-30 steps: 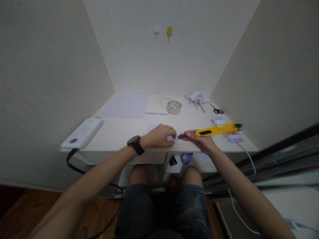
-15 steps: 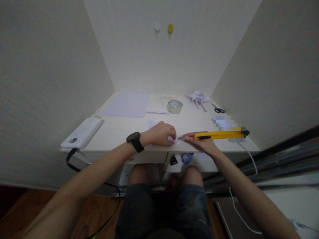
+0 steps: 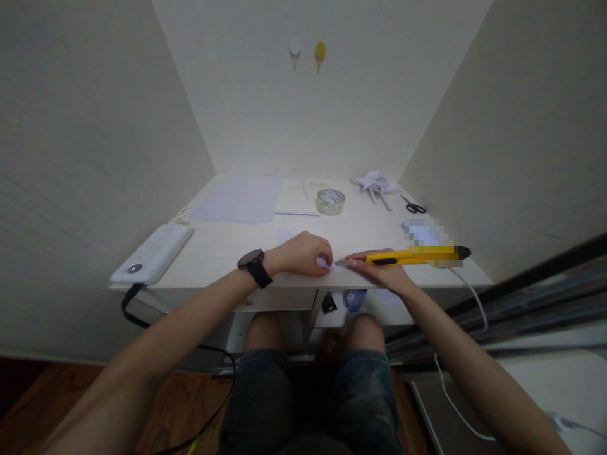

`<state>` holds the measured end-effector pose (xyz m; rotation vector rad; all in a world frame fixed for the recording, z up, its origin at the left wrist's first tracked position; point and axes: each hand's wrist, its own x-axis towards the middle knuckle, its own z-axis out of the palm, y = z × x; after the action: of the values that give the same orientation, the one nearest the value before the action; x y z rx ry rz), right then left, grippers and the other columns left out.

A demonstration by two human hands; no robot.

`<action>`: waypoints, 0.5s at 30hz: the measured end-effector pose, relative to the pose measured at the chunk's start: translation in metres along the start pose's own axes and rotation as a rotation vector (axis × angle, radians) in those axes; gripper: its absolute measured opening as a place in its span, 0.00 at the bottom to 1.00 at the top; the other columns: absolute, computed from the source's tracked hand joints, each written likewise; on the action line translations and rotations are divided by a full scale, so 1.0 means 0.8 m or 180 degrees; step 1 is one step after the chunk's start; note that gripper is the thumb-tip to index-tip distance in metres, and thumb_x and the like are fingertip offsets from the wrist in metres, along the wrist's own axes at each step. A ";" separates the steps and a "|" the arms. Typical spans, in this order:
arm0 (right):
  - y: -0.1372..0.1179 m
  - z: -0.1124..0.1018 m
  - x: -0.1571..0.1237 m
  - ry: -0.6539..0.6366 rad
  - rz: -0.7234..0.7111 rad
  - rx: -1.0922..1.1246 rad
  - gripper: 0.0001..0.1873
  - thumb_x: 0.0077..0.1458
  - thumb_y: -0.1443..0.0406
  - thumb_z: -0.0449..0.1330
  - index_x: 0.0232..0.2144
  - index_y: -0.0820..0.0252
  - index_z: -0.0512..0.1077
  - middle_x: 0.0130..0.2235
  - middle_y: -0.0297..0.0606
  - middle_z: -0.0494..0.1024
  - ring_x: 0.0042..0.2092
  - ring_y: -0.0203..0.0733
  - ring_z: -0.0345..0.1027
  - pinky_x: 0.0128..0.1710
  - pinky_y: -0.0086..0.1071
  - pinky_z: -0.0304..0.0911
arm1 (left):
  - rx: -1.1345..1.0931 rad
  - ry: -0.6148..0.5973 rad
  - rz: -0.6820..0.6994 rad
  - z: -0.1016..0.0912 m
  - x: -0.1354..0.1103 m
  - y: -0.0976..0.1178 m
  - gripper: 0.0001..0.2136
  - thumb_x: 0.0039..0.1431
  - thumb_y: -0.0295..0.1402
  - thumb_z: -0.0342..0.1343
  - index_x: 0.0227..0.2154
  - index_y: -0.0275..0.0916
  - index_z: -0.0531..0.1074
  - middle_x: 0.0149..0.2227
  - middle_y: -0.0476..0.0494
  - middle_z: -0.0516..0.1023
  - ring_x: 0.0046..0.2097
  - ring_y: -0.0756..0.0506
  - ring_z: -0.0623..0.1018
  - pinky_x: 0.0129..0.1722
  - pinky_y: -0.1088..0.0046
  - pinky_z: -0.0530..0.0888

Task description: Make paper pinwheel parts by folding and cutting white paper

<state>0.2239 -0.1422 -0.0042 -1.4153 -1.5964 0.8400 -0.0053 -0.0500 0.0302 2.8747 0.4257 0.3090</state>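
My left hand (image 3: 303,254), with a black watch on its wrist, lies curled on a small piece of white paper (image 3: 328,263) near the front edge of the white desk (image 3: 218,253), pinning it down. Just right of it, my right hand (image 3: 385,272) grips a yellow utility knife (image 3: 410,256). The knife lies nearly flat, its blade tip touching the paper beside my left fingertips. Most of the paper is hidden under my left hand.
Farther back on the desk lie white sheets (image 3: 237,199), a roll of clear tape (image 3: 331,201), folded paper shapes (image 3: 374,186) and black scissors (image 3: 413,206). A white device (image 3: 152,254) sits at the left edge. Walls close in on both sides. A white cable (image 3: 467,297) hangs at the right.
The knife has slid left and dropped flatter, so its blade tip now meets the paper at my left fingertips. My left hand has hardly moved.
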 end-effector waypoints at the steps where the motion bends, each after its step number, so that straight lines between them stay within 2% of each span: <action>1: 0.000 0.000 0.000 -0.0004 -0.0017 -0.0014 0.18 0.49 0.50 0.67 0.35 0.56 0.84 0.34 0.40 0.85 0.34 0.46 0.77 0.34 0.35 0.71 | -0.0009 -0.0005 -0.0013 0.000 0.000 0.000 0.05 0.52 0.30 0.61 0.32 0.41 0.80 0.39 0.47 0.83 0.41 0.47 0.80 0.45 0.72 0.72; 15: -0.007 0.002 -0.002 0.0071 -0.0009 0.0021 0.18 0.48 0.49 0.67 0.33 0.55 0.84 0.31 0.38 0.84 0.33 0.47 0.76 0.33 0.37 0.72 | -0.0106 -0.0067 -0.0071 -0.004 0.001 0.003 0.06 0.52 0.30 0.61 0.33 0.41 0.80 0.39 0.46 0.83 0.41 0.46 0.80 0.45 0.72 0.72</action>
<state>0.2198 -0.1447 -0.0002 -1.4126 -1.5772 0.8244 -0.0045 -0.0513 0.0341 2.8361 0.4443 0.2793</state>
